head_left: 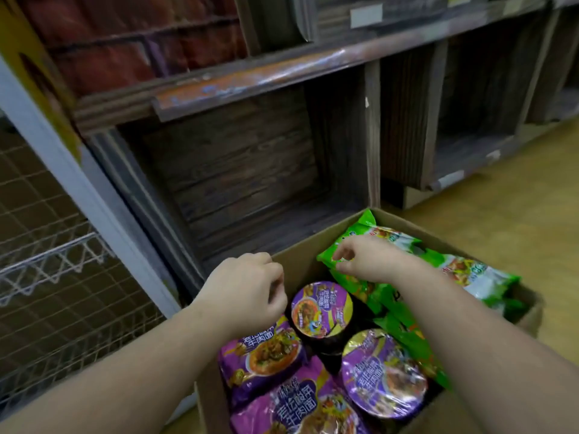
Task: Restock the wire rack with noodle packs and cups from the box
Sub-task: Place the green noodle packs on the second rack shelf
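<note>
Nearest the camera, the box sits on the floor with its top open, holding the stock: purple packs lie flat at its left, 2 purple cups stand upright in the middle with lids facing up, and green packs are heaped along its right side, so everything can be lifted straight out. The left hand hangs over the box's left edge, just above the purple goods, fingers loosely curled and holding nothing; it looks poised to take a cup or pack. The right hand is over the top green pack, thumb and fingers bent down at its near edge as if to pinch it, but whether they have closed on the wrapper cannot be told. The step looks like choosing the next items. Farther left, behind a pale upright, stands the wire rack, its mesh shelf showing no goods, well apart from the box. Beyond the box are dark wooden shelves.
</note>
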The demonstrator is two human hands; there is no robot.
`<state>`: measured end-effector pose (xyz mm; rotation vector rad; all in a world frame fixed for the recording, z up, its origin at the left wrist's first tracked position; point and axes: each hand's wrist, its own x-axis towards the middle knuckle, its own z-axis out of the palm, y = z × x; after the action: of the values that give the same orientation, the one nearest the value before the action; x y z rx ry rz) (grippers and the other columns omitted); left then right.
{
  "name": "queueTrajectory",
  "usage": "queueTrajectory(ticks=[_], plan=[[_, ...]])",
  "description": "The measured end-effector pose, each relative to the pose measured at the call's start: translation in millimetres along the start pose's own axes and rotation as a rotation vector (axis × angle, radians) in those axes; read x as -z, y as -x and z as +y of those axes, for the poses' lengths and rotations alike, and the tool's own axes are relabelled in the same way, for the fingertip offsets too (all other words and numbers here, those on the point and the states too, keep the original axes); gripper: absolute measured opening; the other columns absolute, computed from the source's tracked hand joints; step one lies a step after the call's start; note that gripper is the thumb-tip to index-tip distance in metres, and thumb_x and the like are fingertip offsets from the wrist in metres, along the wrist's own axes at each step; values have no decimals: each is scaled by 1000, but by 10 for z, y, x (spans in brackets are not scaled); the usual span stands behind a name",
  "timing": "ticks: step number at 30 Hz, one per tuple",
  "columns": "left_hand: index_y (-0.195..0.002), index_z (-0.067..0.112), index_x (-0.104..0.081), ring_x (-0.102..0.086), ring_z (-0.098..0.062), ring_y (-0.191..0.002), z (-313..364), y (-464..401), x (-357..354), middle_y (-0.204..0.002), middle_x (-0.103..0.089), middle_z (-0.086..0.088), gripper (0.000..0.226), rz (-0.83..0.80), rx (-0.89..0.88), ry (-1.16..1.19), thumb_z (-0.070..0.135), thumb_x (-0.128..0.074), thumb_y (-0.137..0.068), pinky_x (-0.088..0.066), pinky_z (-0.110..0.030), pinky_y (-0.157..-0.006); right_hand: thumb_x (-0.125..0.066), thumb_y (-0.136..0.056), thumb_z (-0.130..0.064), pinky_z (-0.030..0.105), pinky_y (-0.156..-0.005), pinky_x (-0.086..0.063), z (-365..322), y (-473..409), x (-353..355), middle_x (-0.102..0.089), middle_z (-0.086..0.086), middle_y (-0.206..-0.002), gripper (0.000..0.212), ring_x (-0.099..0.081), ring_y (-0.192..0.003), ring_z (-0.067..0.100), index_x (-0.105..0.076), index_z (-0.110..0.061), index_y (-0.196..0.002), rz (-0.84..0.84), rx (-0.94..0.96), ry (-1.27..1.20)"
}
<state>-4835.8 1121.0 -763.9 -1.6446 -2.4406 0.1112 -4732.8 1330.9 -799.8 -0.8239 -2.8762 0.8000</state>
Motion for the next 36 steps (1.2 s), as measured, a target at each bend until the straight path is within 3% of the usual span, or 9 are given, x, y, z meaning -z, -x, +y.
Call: queueTrajectory(ticks=[7,10,12,15,18,22,27,31,36], plan=[[-98,30,-63,-57,-11,-95,137,-137,-252,-101,-58,9,19,-125,185,198,39,-47,-93,-49,-30,-80,-63,-93,-25,36,-97,-47,269,-115,-5,-62,6,-127,29,-57,-117,26,-65,-26,-121,198,-78,-1],[-103,29,-65,-58,-8,-93,212,-282,-352,-103,-62,11,17,-179,357,458,35,-51,-95,-47,-26,-77,-63,-93,-32,45,-99,-43,372,-202,121,-54,9,-129,35,-45,-123,31,-59,-27,-128,326,-188,117],[-99,28,-64,-64,-11,-91,298,-385,-397,-99,-66,8,12,-194,500,710,31,-53,-95,-53,-29,-76,-62,-93,-38,47,-96,-41,449,-261,208,-51,10,-129,43,-41,-123,32,-52,-23,-133,338,-260,167],[-102,22,-62,-68,-25,-97,474,-540,-439,-102,-67,-6,11,-215,683,1034,25,-53,-96,-59,-38,-78,-60,-93,-48,46,-98,-41,554,-393,274,-48,14,-133,57,-41,-126,34,-45,-16,-137,265,-307,94],[-111,16,-58,-66,-27,-103,627,-679,-517,-107,-62,-9,18,-269,765,1205,26,-54,-97,-61,-43,-82,-54,-95,-52,44,-98,-41,607,-504,273,-49,17,-135,63,-42,-126,35,-42,-9,-140,194,-301,98],[-121,12,-52,-63,-26,-104,782,-865,-639,-125,-55,-13,24,-316,871,1402,25,-52,-100,-60,-42,-75,-51,-97,-49,44,-93,-44,706,-576,227,-55,17,-127,54,-49,-119,36,-49,-9,-133,279,-259,119],[-148,7,-34,-57,-34,-119,923,-1069,-875,-146,-43,-18,60,-329,978,1562,34,-56,-99,-57,-46,-77,-57,-94,-51,40,-92,-47,803,-669,138,-61,15,-124,57,-56,-115,33,-56,-6,-129,76,-307,22],[-127,10,-54,-66,-27,-98,1102,-1310,-935,-116,-65,-11,44,-304,1026,1697,43,-54,-98,-57,-44,-75,-61,-91,-51,37,-96,-46,790,-714,160,-63,14,-125,56,-57,-117,32,-60,-6,-124,-39,-291,1],[-116,21,-62,-69,-27,-95,1192,-1421,-945,-111,-71,-8,40,-242,1139,1699,50,-64,-89,-52,-34,-61,-71,-85,-49,41,-100,-49,851,-763,248,-65,11,-122,55,-62,-111,30,-63,-9,-122,-160,-267,-91]])
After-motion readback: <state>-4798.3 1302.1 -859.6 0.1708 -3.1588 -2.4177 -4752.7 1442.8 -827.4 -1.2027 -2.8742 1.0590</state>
